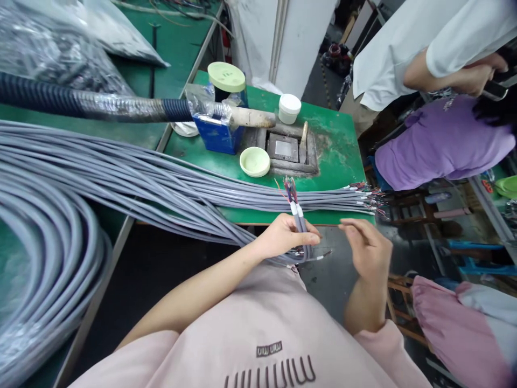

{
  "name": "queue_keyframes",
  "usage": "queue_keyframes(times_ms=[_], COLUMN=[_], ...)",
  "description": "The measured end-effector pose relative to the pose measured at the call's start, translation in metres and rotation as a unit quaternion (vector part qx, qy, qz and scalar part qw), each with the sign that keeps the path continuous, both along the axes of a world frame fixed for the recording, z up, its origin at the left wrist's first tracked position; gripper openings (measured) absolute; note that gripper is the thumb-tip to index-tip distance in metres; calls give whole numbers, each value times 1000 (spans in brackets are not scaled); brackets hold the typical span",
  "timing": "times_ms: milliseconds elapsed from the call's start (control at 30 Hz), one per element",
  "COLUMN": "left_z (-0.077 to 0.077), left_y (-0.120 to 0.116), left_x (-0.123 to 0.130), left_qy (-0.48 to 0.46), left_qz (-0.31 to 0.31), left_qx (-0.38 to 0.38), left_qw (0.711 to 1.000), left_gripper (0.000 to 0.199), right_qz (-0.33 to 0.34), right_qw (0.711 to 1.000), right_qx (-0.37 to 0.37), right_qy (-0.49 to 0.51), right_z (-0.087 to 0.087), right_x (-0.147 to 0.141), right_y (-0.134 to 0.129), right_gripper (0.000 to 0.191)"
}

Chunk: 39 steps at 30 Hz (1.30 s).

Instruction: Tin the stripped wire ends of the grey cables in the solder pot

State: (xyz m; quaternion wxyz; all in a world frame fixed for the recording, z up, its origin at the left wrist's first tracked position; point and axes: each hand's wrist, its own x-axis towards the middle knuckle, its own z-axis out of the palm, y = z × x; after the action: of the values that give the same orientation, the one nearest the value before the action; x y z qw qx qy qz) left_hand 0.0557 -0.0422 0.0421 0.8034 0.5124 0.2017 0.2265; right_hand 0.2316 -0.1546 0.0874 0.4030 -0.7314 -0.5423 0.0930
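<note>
My left hand (288,235) is closed around a few grey cables (301,222), their ends pointing up and away from me. White bands circle these cables near the tips, where thin red and dark wires (290,188) fan out. To the right, my right hand (368,249) is raised apart from the cables, its thumb and fingertips drawn together. Whatever those fingertips may hold is too small to make out. Behind my left hand, a long bundle of grey cables (258,196) lies across the green table, its stripped ends (365,196) at the right edge.
On the green table (339,140) are a soot-stained square pot (284,147), a pale green dish (254,161), a white tub (290,108) and a blue box (220,134). A ribbed hose (133,108) reaches in from the left. Coworkers (448,140) are at the right.
</note>
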Motion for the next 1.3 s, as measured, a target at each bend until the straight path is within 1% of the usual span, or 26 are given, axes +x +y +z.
queue_keyframes(times_ms=[67, 133, 167, 233, 300, 333, 400, 433, 500, 567, 600, 667, 767, 867, 1033, 1200, 1300], left_z=[1, 0, -1, -2, -2, -2, -1, -1, -1, -1, -1, -1, 3, 7, 9, 8, 8], left_y=[-4, -7, -7, -8, -8, -7, -6, -5, -2, 1, 2, 3, 1, -2, -3, 0, 1], left_x=[1, 1, 0, -2, -3, -3, -3, -2, -2, -1, -1, 0, 2, 5, 7, 7, 7], left_qy=[-4, 0, 5, 17, 20, 19, 10, 4, -12, -29, -36, -48, -49, -31, -34, -47, -55], left_qz=[-20, -22, -17, -12, -20, -25, -23, -9, 38, 77, 85, 80, 71, 79, 92, 116, 134], left_qx=[9, 12, 16, 29, 35, 34, 16, -2, -51, -99, -116, -135, -139, -138, -143, -146, -149], left_qw=[1000, 1000, 1000, 999, 999, 999, 1000, 1000, 998, 992, 989, 986, 986, 987, 985, 981, 978], left_gripper=[24, 26, 28, 29, 29, 29, 31, 33, 35, 35, 35, 37, 34, 27, 27, 26, 27], right_qz=[117, 195, 217, 234, 224, 207, 155, 123, 72, 56, 60, 82, 126, 151, 140, 150, 150], right_qw=[992, 978, 972, 965, 965, 968, 975, 976, 973, 965, 963, 963, 960, 958, 960, 944, 940], right_qx=[-15, -19, -16, -9, -9, -10, -9, -5, 5, 0, -10, -40, -76, -87, -90, -103, -112], right_qy=[46, 75, 90, 116, 137, 144, 161, 177, 220, 256, 263, 255, 239, 229, 227, 275, 286], right_z=[4, 3, 2, -1, -3, -3, -2, -2, -2, -4, -5, -7, -9, -10, -12, -16, -17], right_x=[-20, -35, -39, -44, -42, -40, -35, -32, -26, -22, -22, -24, -31, -37, -40, -39, -39], right_y=[17, 34, 40, 48, 49, 47, 42, 38, 31, 25, 22, 19, 17, 18, 23, 29, 31], right_gripper=[16, 14, 13, 11, 10, 10, 13, 15, 17, 18, 18, 19, 20, 22, 28, 31, 31])
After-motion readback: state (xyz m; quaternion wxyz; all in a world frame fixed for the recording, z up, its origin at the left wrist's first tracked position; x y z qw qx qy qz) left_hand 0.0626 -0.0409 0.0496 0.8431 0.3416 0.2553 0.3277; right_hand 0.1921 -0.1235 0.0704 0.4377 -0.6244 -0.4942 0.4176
